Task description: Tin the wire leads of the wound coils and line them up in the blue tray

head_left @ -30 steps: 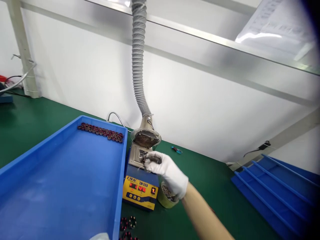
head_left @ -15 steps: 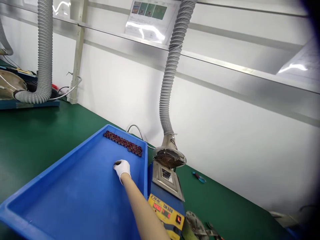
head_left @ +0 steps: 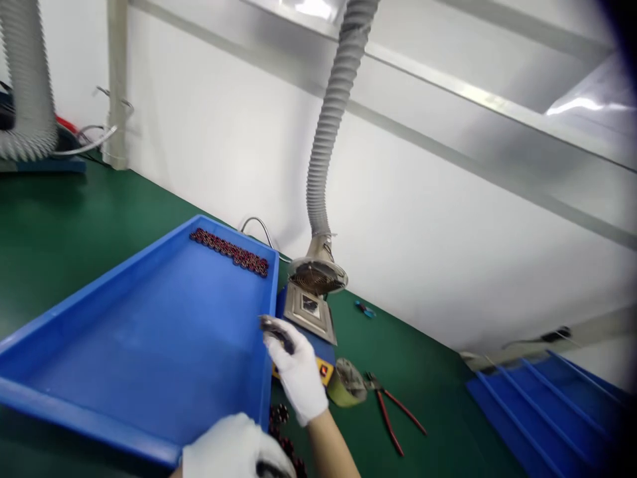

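Observation:
My right hand [head_left: 296, 372], in a white glove with dark fingertips, is raised over the right rim of the blue tray [head_left: 144, 425]. Its fingers curl toward the thumb, and I cannot make out what lies between them. At the bottom edge my left hand [head_left: 231, 448], also gloved, is blurred and partly cut off, with its fingers mostly hidden. Beside it on the green table lie several dark red-and-black small round parts [head_left: 279, 415]. More such round parts [head_left: 229, 251] stand in a packed row along the tray's far end.
Right of the tray stands a blue-and-yellow heated pot unit [head_left: 311, 318] under a fume hood [head_left: 318, 273] on a grey hose. Near it are a round greenish container [head_left: 347, 383], red-handled pliers [head_left: 388, 411], a small blue-handled tool [head_left: 365, 309] and a blue ribbed panel [head_left: 542, 411].
My right hand has moved out of the tray's middle toward its right rim. My left hand has come into view at the bottom. The view has shifted down and right.

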`<state>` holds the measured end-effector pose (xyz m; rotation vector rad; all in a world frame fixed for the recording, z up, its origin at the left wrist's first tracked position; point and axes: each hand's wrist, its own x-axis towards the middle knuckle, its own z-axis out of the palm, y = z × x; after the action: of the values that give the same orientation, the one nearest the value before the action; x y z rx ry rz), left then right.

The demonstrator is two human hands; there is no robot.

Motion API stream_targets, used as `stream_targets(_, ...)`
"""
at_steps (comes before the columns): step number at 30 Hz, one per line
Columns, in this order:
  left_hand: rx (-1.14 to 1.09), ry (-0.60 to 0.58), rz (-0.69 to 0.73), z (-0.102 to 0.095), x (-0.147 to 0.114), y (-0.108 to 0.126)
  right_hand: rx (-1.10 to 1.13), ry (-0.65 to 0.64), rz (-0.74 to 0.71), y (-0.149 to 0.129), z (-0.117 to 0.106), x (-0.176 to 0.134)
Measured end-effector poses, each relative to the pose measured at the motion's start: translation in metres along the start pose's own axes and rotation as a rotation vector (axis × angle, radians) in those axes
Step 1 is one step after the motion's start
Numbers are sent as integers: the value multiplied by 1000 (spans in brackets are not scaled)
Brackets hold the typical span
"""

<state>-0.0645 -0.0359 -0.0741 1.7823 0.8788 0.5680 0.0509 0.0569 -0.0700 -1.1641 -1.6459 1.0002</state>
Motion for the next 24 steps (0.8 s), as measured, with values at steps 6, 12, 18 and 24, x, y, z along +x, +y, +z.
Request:
stream_targets(6,-249,134,-167,1,8,6,-497,-165,58,36,-75,-74)
stream_targets(12,-193,169,-228,5,13,8,-573,-231,190,66,-70,-85)
stream_targets(18,-3,398,-280,1,22,21,-238,63,171,45,-78,-63)
stream_targets(24,683,846,427,0,53,64,455,252,-124,-12,-84,-40)
